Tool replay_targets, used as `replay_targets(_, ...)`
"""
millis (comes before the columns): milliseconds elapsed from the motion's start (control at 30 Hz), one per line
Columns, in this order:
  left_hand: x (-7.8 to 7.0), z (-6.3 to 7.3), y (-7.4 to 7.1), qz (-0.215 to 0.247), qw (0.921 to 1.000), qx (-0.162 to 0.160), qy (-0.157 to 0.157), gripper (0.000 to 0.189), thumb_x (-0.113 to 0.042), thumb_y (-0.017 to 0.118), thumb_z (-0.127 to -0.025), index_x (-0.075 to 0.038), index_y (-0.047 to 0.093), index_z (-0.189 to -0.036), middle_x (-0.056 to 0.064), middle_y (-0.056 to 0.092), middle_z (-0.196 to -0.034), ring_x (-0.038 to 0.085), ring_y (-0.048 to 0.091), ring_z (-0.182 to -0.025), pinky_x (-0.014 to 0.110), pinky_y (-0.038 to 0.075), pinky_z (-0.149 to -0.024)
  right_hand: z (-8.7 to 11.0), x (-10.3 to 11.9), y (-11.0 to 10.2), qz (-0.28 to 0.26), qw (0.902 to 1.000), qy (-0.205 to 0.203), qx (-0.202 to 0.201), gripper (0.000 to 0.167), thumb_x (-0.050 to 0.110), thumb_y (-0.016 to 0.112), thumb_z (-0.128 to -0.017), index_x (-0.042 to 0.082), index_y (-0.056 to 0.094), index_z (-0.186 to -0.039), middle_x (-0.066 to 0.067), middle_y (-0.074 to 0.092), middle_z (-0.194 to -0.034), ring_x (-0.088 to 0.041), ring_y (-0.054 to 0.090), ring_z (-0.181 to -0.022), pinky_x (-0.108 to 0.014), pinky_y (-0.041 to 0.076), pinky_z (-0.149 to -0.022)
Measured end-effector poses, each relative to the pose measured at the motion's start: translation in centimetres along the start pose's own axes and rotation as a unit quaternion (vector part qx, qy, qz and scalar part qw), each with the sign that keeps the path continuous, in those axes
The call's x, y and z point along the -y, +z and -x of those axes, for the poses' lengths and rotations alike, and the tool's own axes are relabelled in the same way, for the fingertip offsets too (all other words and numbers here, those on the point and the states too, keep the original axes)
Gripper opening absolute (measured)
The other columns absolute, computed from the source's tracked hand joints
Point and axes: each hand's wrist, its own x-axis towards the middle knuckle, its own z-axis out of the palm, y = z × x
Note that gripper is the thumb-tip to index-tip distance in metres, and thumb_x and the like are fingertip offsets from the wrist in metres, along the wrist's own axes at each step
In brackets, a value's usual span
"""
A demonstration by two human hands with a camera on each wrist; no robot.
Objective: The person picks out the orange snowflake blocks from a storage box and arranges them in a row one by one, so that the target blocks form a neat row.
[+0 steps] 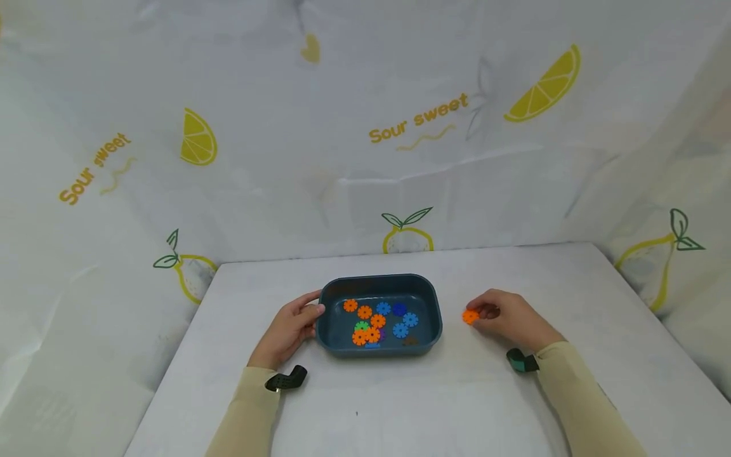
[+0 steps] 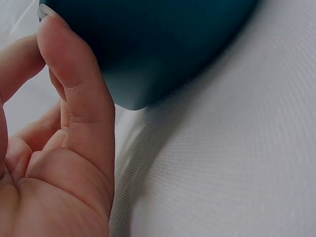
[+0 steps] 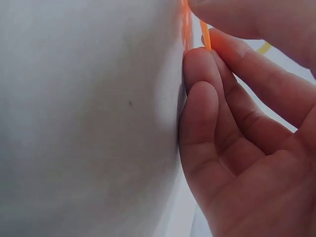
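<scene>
A dark teal rectangular tray (image 1: 379,353) sits on the white table, with several small notched plastic discs inside. Orange discs (image 1: 350,306), blue discs (image 1: 410,319) and a green disc (image 1: 362,325) show among them. My left hand (image 1: 290,331) holds the tray's left end, thumb at the rim; in the left wrist view the thumb (image 2: 81,94) lies against the teal wall. To the right of the tray, my right hand (image 1: 508,317) pinches an orange notched disc (image 1: 470,317) at the tabletop. Seen edge-on in the right wrist view, that orange disc (image 3: 206,35) stands between thumb and fingers.
White cloth covers the table (image 1: 365,412). Behind it hangs a white curtain (image 1: 320,158) printed with lemons and words, which also closes in both sides. Each wrist carries a dark strap-like device (image 1: 287,379).
</scene>
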Motion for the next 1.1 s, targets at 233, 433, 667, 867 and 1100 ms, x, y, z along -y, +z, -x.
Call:
replay_targets(233,-0.1,0.3,-0.2,0.001,1.0000,-0.009,0.004,0.061,-0.024,0.072,-0.106,-0.012,0.048,-0.161,-0.001,0.064,-0.099,0.009,0.057,-0.073,0.021,0.054,-0.066,-0.3,0.4,-0.1,-0.011,0.9999,-0.007,0.005,0.025,0.016,0.083,-0.093,0.017,0.079,-0.118,0.002,0.073,-0.106,-0.015,0.063,-0.095,-0.022,0.054,-0.083)
replay_targets(433,0.0,0.4,-0.4,0.001,0.9999,-0.012,0.004,0.060,-0.023,0.072,-0.106,-0.012,0.048,-0.161,-0.002,0.065,-0.098,0.009,0.057,-0.073,0.021,0.055,-0.067,-0.5,0.6,0.2,-0.008,0.9999,-0.004,0.007,0.025,0.016,0.083,-0.093,0.016,0.078,-0.118,0.001,0.073,-0.106,-0.016,0.063,-0.095,-0.022,0.054,-0.082)
replay_targets(667,0.0,0.6,-0.5,-0.012,0.9998,-0.016,-0.004,0.066,-0.030,0.074,-0.105,-0.014,0.047,-0.162,-0.002,0.066,-0.098,0.011,0.057,-0.076,0.022,0.055,-0.069,-0.6,0.5,0.4,-0.001,0.9999,0.008,0.009,0.024,0.017,0.082,-0.094,0.017,0.078,-0.117,0.001,0.071,-0.106,-0.018,0.063,-0.095,-0.023,0.055,-0.081)
replay_targets(867,-0.2,0.4,-0.3,-0.016,0.9996,-0.023,0.003,0.064,-0.030,0.075,-0.104,-0.015,0.049,-0.161,-0.001,0.066,-0.098,0.012,0.057,-0.077,0.023,0.054,-0.070,-0.7,0.4,-0.2,0.010,1.0000,0.000,0.000,0.031,0.021,0.083,-0.095,0.017,0.078,-0.125,0.002,0.072,-0.109,-0.018,0.064,-0.100,-0.023,0.055,-0.086)
replay_targets(1100,0.0,-0.2,-0.1,-0.016,0.9998,-0.011,0.007,0.061,-0.028,0.075,-0.105,-0.015,0.051,-0.159,0.002,0.069,-0.104,0.013,0.058,-0.079,0.023,0.054,-0.071,-0.8,2.3,-0.8,-0.003,0.9972,-0.073,-0.009,0.040,0.024,0.086,-0.095,0.016,0.076,-0.132,-0.001,0.076,-0.125,-0.017,0.071,-0.107,-0.028,0.060,-0.096)
